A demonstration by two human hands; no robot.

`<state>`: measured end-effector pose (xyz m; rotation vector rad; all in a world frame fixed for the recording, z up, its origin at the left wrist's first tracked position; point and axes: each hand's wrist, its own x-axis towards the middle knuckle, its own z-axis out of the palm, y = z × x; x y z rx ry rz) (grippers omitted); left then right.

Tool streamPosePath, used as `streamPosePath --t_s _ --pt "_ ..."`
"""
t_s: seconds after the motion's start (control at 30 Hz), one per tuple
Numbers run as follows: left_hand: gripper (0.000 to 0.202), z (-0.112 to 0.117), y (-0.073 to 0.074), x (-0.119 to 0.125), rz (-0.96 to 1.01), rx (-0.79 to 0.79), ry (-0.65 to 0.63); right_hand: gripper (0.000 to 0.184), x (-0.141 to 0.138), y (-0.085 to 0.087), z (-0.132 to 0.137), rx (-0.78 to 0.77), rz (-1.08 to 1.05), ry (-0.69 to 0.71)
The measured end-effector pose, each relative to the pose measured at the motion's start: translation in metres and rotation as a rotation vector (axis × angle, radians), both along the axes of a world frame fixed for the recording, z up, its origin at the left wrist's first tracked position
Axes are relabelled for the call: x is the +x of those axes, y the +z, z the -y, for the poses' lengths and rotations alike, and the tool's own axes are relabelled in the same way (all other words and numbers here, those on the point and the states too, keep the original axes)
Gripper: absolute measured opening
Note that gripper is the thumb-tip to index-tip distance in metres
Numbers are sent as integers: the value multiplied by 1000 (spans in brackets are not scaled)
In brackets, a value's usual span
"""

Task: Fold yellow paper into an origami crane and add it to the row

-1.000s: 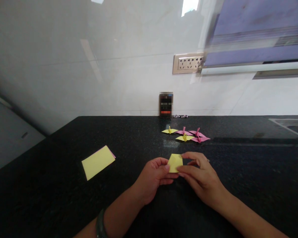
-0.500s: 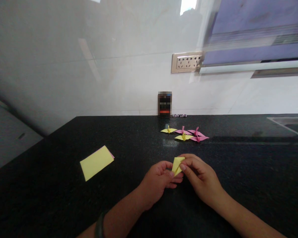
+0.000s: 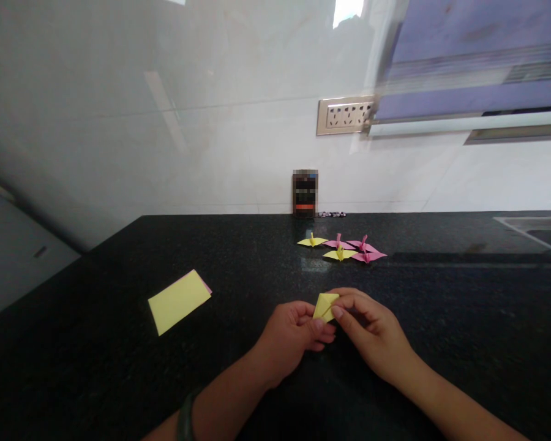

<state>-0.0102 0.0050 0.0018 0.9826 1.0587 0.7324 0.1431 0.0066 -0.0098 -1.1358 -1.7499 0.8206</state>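
Note:
A small folded yellow paper (image 3: 325, 306) is pinched between both hands just above the black countertop (image 3: 96, 343). My left hand (image 3: 290, 340) grips its lower left edge with thumb and fingers closed. My right hand (image 3: 371, 334) pinches its right side, fingers curled over the fold. The paper now forms a narrow pointed shape with a visible crease.
A stack of yellow and pink paper sheets (image 3: 179, 301) lies to the left. Several finished yellow and pink paper cranes (image 3: 342, 247) stand farther back. A small dark box (image 3: 305, 193) leans on the white wall, with a socket panel (image 3: 344, 116) above and a sink edge (image 3: 532, 229) at right.
The flat yellow square has been folded into a narrower pointed shape. Both hands drew slightly closer to me and stayed pinched on it.

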Motion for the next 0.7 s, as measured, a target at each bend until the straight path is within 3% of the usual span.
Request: streamPosePath --t_s 0.37,0.4,0.5,0.53,0.63,0.7 --pt "18 -1 -2 -3 -47 58 -27 5 0 -2 -2 -137 -92 -1" --pt "19 -2 -3 -4 -77 90 -52 11 0 -2 -2 -156 -110 2" --pt "19 -2 -5 -10 -257 283 -155 39 3 -1 -3 -215 -81 65" --pt "19 -2 -5 -12 -339 370 -186 38 5 0 -3 -231 -32 108" --pt "19 0 -1 -16 -541 599 -232 11 8 0 -3 -255 138 210" --pt "19 0 4 -16 -592 686 -234 16 8 0 -2 -257 201 226"
